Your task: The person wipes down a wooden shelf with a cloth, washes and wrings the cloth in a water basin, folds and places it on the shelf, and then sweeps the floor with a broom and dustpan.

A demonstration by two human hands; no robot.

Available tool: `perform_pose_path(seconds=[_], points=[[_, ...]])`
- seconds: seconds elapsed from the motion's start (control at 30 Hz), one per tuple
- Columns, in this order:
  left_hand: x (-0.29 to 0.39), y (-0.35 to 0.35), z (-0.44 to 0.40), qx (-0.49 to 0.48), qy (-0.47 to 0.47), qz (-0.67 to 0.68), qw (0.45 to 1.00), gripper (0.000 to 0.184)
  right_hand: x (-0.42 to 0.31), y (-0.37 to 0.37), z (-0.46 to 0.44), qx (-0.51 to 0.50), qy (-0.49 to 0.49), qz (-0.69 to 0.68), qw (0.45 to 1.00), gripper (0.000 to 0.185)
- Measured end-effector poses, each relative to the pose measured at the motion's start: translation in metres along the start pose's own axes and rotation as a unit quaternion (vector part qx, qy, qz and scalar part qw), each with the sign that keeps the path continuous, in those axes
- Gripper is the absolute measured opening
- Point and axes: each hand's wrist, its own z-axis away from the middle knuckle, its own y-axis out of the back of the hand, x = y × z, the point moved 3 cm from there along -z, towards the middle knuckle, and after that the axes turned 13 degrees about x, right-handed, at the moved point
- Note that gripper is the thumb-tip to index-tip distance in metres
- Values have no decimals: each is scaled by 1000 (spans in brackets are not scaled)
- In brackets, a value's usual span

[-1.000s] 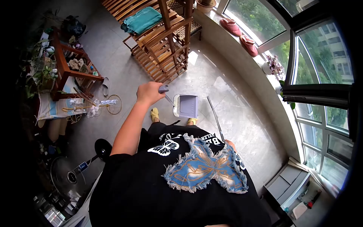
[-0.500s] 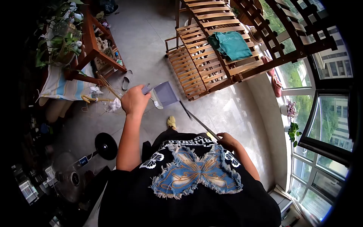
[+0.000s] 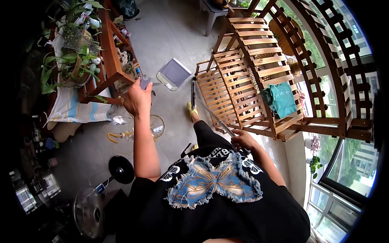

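**Grey floor (image 3: pixel 162 36), two tools on the move**

Head view, and the scene had swung round! The slatted wooden rack (image 3: pixel 251 48) loomed larger on the right, and one of the yellow shoes (image 3: pixel 192 110) had stepped well forward. The dustpan (image 3: pixel 176 73) and the dark broom head (image 3: pixel 193 94), almost meeting half a second earlier, now stood apart. That looked like carrying rather than sweeping.

To the grips: the left hand (image 3: pixel 138 98) was closed around the dustpan's handle, out beside the plant stand (image 3: pixel 111 50). Over on the other side, the right hand (image 3: pixel 243 141) had its fingers wrapped round the broom shaft (image 3: pixel 219 120). And the pan itself? Between stand and rack, ahead of the forward foot; whether it touched the floor, nobody could tell.

Now the count: one dustpan, one broom, two hands, two shoes, one rack, one teal cloth (image 3: pixel 280 100) draped on its slats, and one fan (image 3: pixel 91 212) down at the left.
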Motion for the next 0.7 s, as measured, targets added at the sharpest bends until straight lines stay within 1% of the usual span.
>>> perform_pose_path(seconds=[0.03, 0.07, 0.1, 0.13, 0.17, 0.23, 0.27, 0.3, 0.37, 0.43, 0.47, 0.5, 0.57, 0.63, 0.7], points=[[4, -7, -18, 11, 4, 0, 1000, 30, -12, 1, -22, -13, 1, -10, 1000, 48], [18, -2, -36, 17, 22, -26, 999, 30, -30, -1, -42, -16, 3, -8, 1000, 44], [31, -7, -58, 15, 18, -35, 999, 30, -53, 2, -55, -22, -2, -13, 1000, 41], [34, -15, -78, 19, 21, -31, 999, 31, -73, 1, -71, -20, -5, -55, 998, 29], [36, -22, -98, 19, 23, -31, 999, 31, -96, -3, -85, -24, -2, -60, 998, 29], [37, -39, -142, 22, 30, -27, 999, 32, -137, -9, -114, 7, -13, -50, 999, 22], [31, -51, -163, 17, 39, -6, 999, 33, -153, -10, -136, -21, -11, -55, 998, 26], [26, -62, -185, 12, 49, 16, 999, 34, -176, -15, -150, -14, -5, -70, 997, 20], [22, -90, -226, -4, 63, 20, 998, 34, -220, -19, -172, 42, -42, -120, 991, 11], [9, -116, -260, -38, 100, 77, 991, 33, -248, -27, -212, 20, -34, -134, 990, 8], [17, -120, -275, 3, 85, 101, 991, 28, -262, -32, -230, 0, -25, -147, 989, 7], [13, -133, -295, 3, 86, 100, 991, 28, -277, -36, -247, -1, -26, -147, 989, 7], [4, -168, -334, -36, 111, 75, 990, 32, -304, -41, -285, 15, -45, -170, 984, 6], [3, -194, -380, -48, 102, 79, 991, 30, -331, -46, -320, 26, -48, -202, 978, 7], [14, -213, -432, -73, 94, 129, 984, 29, -366, -54, -346, 51, -51, -198, 978, 6]])
